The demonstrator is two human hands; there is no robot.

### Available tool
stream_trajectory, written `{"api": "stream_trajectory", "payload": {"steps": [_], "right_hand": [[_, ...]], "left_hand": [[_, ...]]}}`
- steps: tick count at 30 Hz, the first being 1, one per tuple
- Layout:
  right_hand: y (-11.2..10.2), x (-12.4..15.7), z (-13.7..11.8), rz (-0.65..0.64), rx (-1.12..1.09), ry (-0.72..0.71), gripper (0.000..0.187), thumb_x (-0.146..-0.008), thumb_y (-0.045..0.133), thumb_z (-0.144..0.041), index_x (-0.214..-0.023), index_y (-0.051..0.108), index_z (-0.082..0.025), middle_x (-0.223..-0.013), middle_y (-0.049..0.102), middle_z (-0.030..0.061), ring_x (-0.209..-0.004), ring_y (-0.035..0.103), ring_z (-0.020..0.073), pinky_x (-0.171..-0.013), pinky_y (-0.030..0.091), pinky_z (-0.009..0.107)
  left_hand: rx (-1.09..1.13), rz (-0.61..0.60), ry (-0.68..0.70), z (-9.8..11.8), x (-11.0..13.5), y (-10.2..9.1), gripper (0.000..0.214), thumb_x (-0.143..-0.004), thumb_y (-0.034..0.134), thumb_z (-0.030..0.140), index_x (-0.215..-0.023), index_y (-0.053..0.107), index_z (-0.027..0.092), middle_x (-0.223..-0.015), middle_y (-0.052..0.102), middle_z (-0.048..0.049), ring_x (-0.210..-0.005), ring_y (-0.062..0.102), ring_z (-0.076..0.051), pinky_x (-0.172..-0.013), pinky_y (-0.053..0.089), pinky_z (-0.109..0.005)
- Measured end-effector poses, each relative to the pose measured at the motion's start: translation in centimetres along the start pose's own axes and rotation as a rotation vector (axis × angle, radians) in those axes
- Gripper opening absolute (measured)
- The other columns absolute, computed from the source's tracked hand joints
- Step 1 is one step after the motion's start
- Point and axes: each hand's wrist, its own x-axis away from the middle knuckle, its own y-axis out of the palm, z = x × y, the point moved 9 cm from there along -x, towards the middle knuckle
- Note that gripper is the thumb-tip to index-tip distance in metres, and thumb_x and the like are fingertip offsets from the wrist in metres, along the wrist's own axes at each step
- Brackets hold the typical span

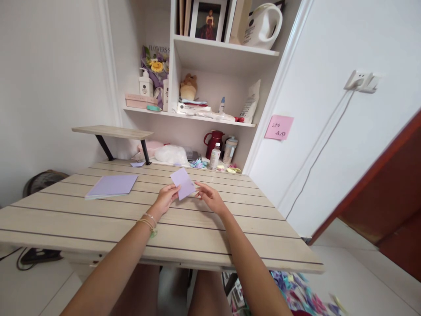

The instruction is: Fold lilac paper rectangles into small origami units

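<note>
A small sheet of purple paper (184, 183), creased across its middle, is held above the wooden table (131, 219). My left hand (167, 197) pinches its lower left edge between thumb and fingers. Close to the sheet's right corner is my right hand (210, 196), its fingers stretched out and apart; whether a fingertip touches the paper I cannot tell. A stack of purple paper sheets (113, 184) lies to the left on the table.
A small raised shelf (112, 131) stands at the table's back left. Behind the table are a clear bottle (215, 157), a dark red jug (213, 142), a tumbler (230, 150) and a white plastic bag (171, 155). Colourful paper pieces (296, 289) lie on the floor at the right.
</note>
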Motion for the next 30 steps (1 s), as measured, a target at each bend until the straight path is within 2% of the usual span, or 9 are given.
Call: {"api": "stream_trajectory", "payload": {"steps": [2,5,9,13,18,23,26,28,30], "right_hand": [[0.0,0.0,-0.3,-0.03,0.06,-0.026,0.035,-0.078,0.052,-0.033,-0.113,0.056,-0.026,-0.106,0.061,0.0055,-0.08,0.06,0.0167,-0.065,0.048,0.028],[-0.3,0.0,-0.9,-0.01,0.096,-0.076,0.029,-0.073,0.06,-0.034,-0.101,0.063,-0.028,-0.107,0.061,0.0047,-0.082,0.059,0.0175,-0.066,0.048,0.029],[-0.9,0.3,-2.3,0.075,0.174,-0.187,0.019,-0.072,0.064,-0.036,-0.088,0.069,-0.027,-0.084,0.06,0.0044,-0.069,0.055,0.0153,-0.059,0.046,0.028],[-1.4,0.6,-3.2,0.165,0.293,-0.248,0.013,-0.068,0.067,-0.037,-0.074,0.071,-0.025,-0.072,0.045,0.0021,-0.062,0.043,0.0135,-0.053,0.041,0.027],[-1.8,0.4,-2.3,0.181,0.218,-0.15,0.016,-0.07,0.066,-0.035,-0.081,0.067,-0.023,-0.081,0.043,0.0031,-0.066,0.043,0.0134,-0.053,0.042,0.025],[-1.7,0.2,-0.9,0.089,0.084,-0.054,0.045,-0.059,0.073,-0.031,-0.101,0.059,-0.027,-0.117,0.039,0.0066,-0.098,0.046,0.0198,-0.068,0.047,0.028],[-1.3,0.1,-0.7,0.032,0.048,-0.041,0.029,-0.062,0.07,-0.031,-0.09,0.063,-0.025,-0.121,0.042,0.0065,-0.11,0.042,0.023,-0.074,0.046,0.03],[-1.6,0.0,-0.5,0.074,0.006,-0.015,0.018,-0.066,0.066,-0.034,-0.079,0.064,-0.022,-0.113,0.051,0.0067,-0.105,0.047,0.0224,-0.074,0.046,0.031],[-2.1,0.1,0.1,0.147,-0.06,0.042,0.018,-0.069,0.063,-0.037,-0.071,0.062,-0.019,-0.097,0.059,0.0061,-0.093,0.053,0.0202,-0.072,0.046,0.03]], "left_hand": [[0.001,-0.025,-0.041,-0.4,0.0,0.1,0.021,-0.063,0.07,0.014,-0.082,0.064,0.009,-0.082,0.07,-0.0107,-0.074,0.066,-0.017,-0.072,0.052,-0.024],[-0.005,-0.065,-0.104,-1.0,0.0,0.4,0.02,-0.063,0.07,0.012,-0.082,0.065,0.009,-0.082,0.07,-0.0111,-0.074,0.066,-0.017,-0.073,0.052,-0.025],[-0.045,-0.117,-0.168,-1.7,0.3,0.9,0.017,-0.064,0.069,0.01,-0.081,0.066,0.009,-0.08,0.07,-0.0102,-0.072,0.066,-0.016,-0.071,0.052,-0.023],[-0.087,-0.145,-0.19,-1.8,0.6,1.3,0.018,-0.064,0.068,0.009,-0.081,0.067,0.01,-0.082,0.07,-0.0095,-0.075,0.065,-0.015,-0.071,0.051,-0.019],[-0.083,-0.211,-0.173,-1.2,1.1,2.3,0.022,-0.065,0.068,0.013,-0.087,0.066,0.01,-0.089,0.069,-0.0108,-0.078,0.065,-0.016,-0.072,0.051,-0.021],[-0.064,-0.285,-0.194,-1.0,1.6,3.3,0.028,-0.066,0.068,0.016,-0.094,0.063,0.011,-0.09,0.069,-0.0116,-0.076,0.066,-0.019,-0.069,0.052,-0.025],[-0.04,-0.307,-0.19,-0.7,2.0,3.7,0.032,-0.065,0.068,0.016,-0.096,0.062,0.013,-0.091,0.069,-0.0116,-0.076,0.066,-0.019,-0.069,0.052,-0.026],[-0.068,-0.359,-0.229,-1.1,2.6,4.3,0.033,-0.065,0.069,0.017,-0.097,0.062,0.013,-0.09,0.069,-0.0129,-0.075,0.066,-0.02,-0.067,0.052,-0.027],[-0.12,-0.423,-0.277,-1.6,3.3,5.0,0.036,-0.063,0.07,0.018,-0.098,0.061,0.012,-0.09,0.068,-0.0146,-0.074,0.066,-0.022,-0.067,0.052,-0.029]]}}
